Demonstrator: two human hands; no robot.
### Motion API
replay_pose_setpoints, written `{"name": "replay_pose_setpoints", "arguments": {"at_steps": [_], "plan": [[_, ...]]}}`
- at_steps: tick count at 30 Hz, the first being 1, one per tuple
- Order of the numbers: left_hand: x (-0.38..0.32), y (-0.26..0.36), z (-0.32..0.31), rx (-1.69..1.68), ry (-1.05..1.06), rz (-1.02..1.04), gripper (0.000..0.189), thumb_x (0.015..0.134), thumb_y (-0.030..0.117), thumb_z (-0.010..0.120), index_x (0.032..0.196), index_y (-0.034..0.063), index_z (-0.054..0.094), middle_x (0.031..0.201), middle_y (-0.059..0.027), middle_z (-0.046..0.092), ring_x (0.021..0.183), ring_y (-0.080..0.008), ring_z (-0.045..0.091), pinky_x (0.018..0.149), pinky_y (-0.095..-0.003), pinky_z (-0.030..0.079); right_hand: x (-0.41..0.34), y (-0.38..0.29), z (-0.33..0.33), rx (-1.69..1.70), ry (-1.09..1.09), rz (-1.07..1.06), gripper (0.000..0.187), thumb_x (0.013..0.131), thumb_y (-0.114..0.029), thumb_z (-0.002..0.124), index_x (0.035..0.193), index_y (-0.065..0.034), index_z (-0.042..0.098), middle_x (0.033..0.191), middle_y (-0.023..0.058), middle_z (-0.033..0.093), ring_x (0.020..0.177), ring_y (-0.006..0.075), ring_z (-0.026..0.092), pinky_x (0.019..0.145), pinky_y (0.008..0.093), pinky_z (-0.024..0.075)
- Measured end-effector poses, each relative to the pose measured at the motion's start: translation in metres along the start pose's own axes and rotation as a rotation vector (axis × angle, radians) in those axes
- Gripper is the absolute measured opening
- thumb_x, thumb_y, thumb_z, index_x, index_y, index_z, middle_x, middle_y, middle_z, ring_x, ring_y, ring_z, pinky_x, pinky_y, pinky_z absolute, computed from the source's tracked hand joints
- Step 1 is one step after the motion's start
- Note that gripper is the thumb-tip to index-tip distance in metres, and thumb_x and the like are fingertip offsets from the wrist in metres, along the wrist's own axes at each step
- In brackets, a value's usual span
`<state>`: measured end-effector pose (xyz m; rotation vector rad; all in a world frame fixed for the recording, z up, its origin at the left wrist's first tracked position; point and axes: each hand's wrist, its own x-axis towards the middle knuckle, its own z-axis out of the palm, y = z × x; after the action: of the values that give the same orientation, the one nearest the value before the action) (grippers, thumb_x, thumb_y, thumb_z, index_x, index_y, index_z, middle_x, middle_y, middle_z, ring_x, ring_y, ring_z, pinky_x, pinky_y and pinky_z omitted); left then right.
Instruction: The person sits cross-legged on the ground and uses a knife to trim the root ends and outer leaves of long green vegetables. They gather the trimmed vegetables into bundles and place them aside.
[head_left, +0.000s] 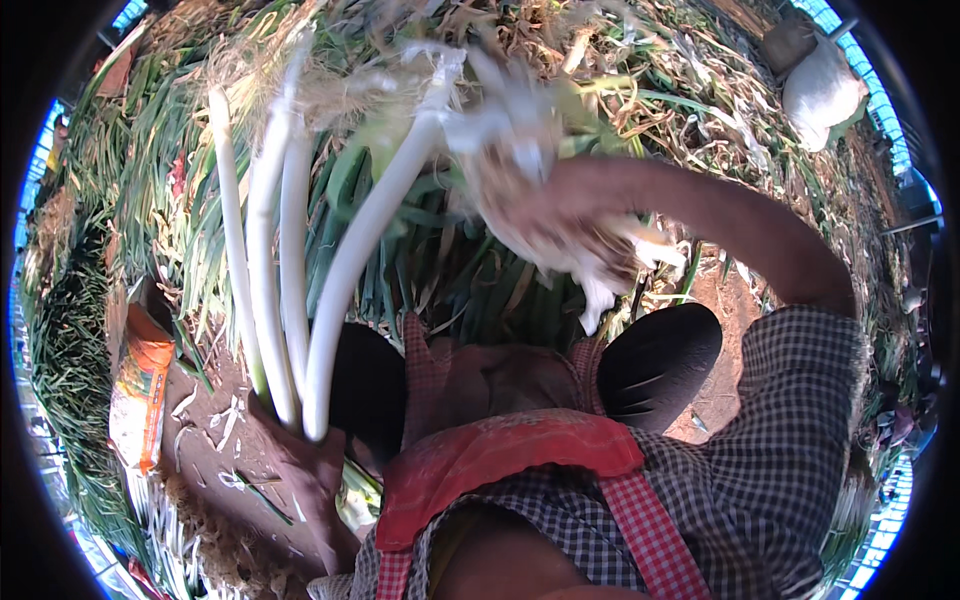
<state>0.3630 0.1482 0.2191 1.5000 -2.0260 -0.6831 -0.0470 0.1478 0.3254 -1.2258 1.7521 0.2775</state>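
My left hand (304, 457) grips several long white scallion stalks (371, 217) low down on the left, their hairy roots pointing up and away from me. The stalks fan apart toward the top. At upper centre, my right hand (540, 199) is motion-blurred, just right of the root end of the rightmost stalk. Its fingers are closed on pale, papery outer skin (555, 251), which trails below and above the hand. Blur hides the exact finger positions and whether the skin still joins the stalk.
Heaped green scallion leaves (161, 202) lie ahead and left. Dry peelings (675, 150) cover the upper right. An orange and white printed packet (142, 390) rests at left by bare soil (217, 442). A white sack-like bundle (821, 94) sits far right. My dark-covered knees (660, 364) flank the leaves.
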Motion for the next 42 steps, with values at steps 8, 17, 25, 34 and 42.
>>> {"name": "replay_pose_setpoints", "arguments": {"at_steps": [8,17,25,34,42], "plan": [[0.001,-0.032,0.004,-0.032,0.042,0.07,0.11,0.066,0.047,0.07,0.148,-0.0051,0.017,0.136,-0.0291,0.041,0.126,-0.0418,0.043,0.105,-0.0476,0.033,-0.042,0.227,-0.091,0.169,0.759,0.0,0.054,0.085,-0.044,0.064,0.127,-0.0112,0.055,0.114,0.0106,0.063,0.11,0.0255,0.06,0.098,0.0387,0.045],[0.006,-0.006,0.008,0.156,0.096,0.103,0.105,0.053,0.021,0.064,0.147,-0.0021,0.023,0.132,-0.0281,0.046,0.123,-0.0433,0.046,0.104,-0.0481,0.036,0.071,0.2,-0.063,0.147,0.983,-0.043,0.076,0.077,-0.035,0.076,0.141,-0.0132,0.042,0.124,0.013,0.059,0.101,0.0256,0.064,0.091,0.0399,0.0501],[0.006,0.001,0.013,0.117,0.077,0.062,0.102,0.05,0.015,0.062,0.144,-0.0045,0.025,0.129,-0.029,0.046,0.121,-0.0435,0.046,0.106,-0.0494,0.033,0.231,0.16,0.119,-0.692,0.728,-0.742,0.039,0.077,-0.015,0.073,0.115,-0.0126,0.062,0.114,0.0102,0.058,0.092,0.0297,0.062,0.076,0.0382,0.0515],[-0.008,-0.007,0.021,-0.419,0.081,0.009,0.099,0.065,0.006,0.062,0.151,-0.0006,0.014,0.146,-0.0164,0.035,0.132,-0.0273,0.038,0.109,-0.039,0.033,0.012,0.333,-0.077,0.428,1.346,-0.093,0.039,0.09,-0.043,0.059,0.105,-0.0069,0.062,0.086,0.0074,0.065,0.079,0.0162,0.061,0.07,0.0294,0.0505],[0.017,0.059,0.042,0.475,0.021,0.041,0.104,0.058,0.016,0.079,0.143,-0.0029,0.021,0.117,-0.0235,0.044,0.11,-0.0405,0.046,0.097,-0.0527,0.038,0.095,0.159,0.051,0.792,0.479,-0.874,0.085,0.076,-0.056,0.07,0.138,-0.0074,0.039,0.135,0.0149,0.046,0.12,0.0254,0.046,0.099,0.0414,0.0397]]}}
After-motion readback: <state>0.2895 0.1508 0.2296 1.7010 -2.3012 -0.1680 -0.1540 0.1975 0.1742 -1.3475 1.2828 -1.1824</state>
